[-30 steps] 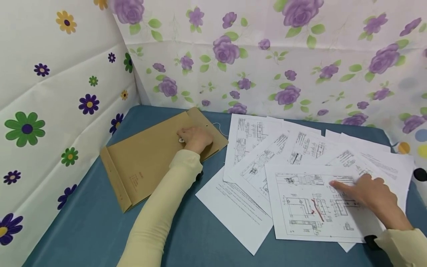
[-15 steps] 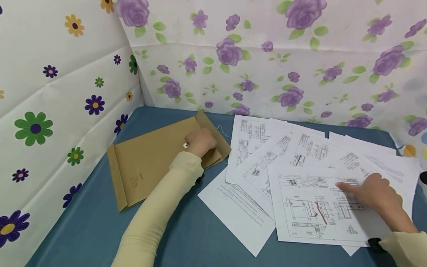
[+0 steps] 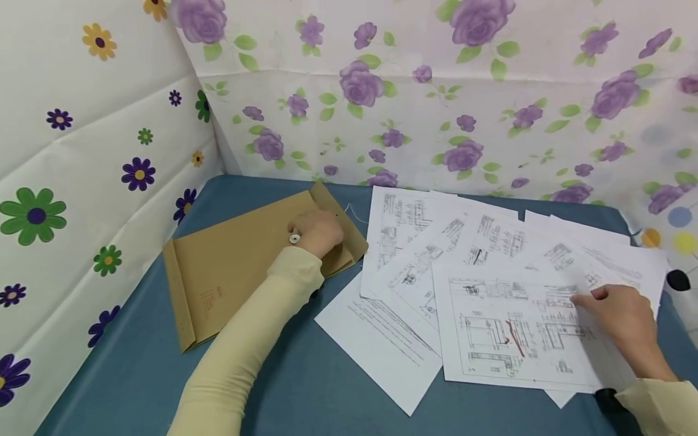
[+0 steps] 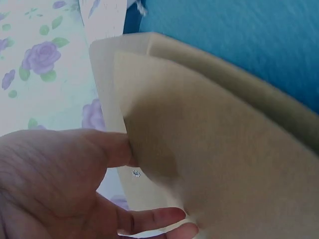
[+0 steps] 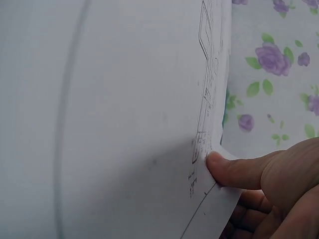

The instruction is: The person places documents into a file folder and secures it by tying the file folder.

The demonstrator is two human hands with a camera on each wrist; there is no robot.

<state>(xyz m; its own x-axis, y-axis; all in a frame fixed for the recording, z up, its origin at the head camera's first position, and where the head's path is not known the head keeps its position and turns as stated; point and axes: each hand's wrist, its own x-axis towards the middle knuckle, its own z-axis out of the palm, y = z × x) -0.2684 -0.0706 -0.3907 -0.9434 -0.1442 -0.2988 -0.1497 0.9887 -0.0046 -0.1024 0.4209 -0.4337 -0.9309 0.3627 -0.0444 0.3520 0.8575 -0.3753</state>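
Observation:
A brown paper envelope [image 3: 234,254] with a string and button closure lies on the left of the table. My left hand [image 3: 316,232] is at its flap end. In the left wrist view the thumb and fingers grip the edge of the envelope's mouth, which bows away from the flap behind it. My right hand [image 3: 621,318] pinches a drawing sheet [image 3: 507,363] with red marks, the top one of several spread papers. In the right wrist view the thumb [image 5: 234,169] presses on the sheet, with the other fingers curled beneath its edge.
More printed sheets [image 3: 382,345] fan out beneath and behind the top drawing. A blue cloth [image 3: 294,387] covers the table. Flowered sheeting [image 3: 403,103] hangs at the back and left. A thin white string [image 3: 354,215] trails from the flap.
My right thumb has drawn back over the drawing toward the other fingers, and the hand now pinches the sheet. The left hand stays at the envelope's mouth. The head view has shifted slightly.

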